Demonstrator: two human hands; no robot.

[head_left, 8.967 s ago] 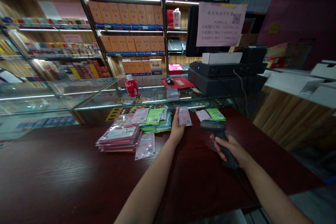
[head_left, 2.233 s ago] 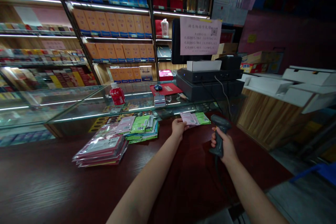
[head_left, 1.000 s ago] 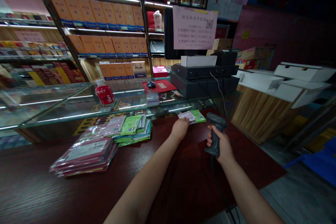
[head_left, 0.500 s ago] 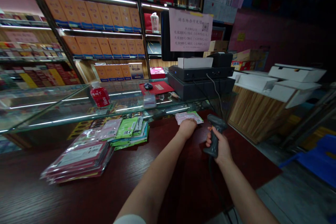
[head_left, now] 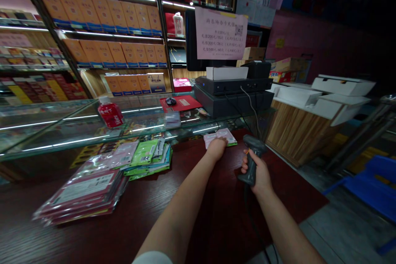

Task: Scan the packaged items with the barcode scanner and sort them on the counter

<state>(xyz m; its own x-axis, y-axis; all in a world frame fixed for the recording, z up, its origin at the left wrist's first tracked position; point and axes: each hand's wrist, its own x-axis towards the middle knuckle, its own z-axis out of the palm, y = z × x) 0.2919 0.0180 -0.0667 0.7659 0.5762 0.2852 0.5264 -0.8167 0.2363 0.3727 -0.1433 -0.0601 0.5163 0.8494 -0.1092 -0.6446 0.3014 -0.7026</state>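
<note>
On the dark red tabletop a flat pink packet lies over a green-edged one, near the glass case. My left hand is on the pink packet, its fingers curled at the near edge and partly hidden. Wrapped around the handle of a dark grey barcode scanner is my right hand, held just right of the packets. The scanner's head points away from me, and its cable hangs down. To the left, several green packets lie beside a stack of larger maroon packets in clear plastic.
Behind the table runs a glass display case bearing a red-labelled bottle, a mouse on a red folder, and a cash drawer under a monitor with a pink notice. A blue stool stands at right.
The pink packet under my left hand now covers most of the green one that showed at the right. My right hand keeps the scanner in nearly the same place. The view has shifted slightly.
</note>
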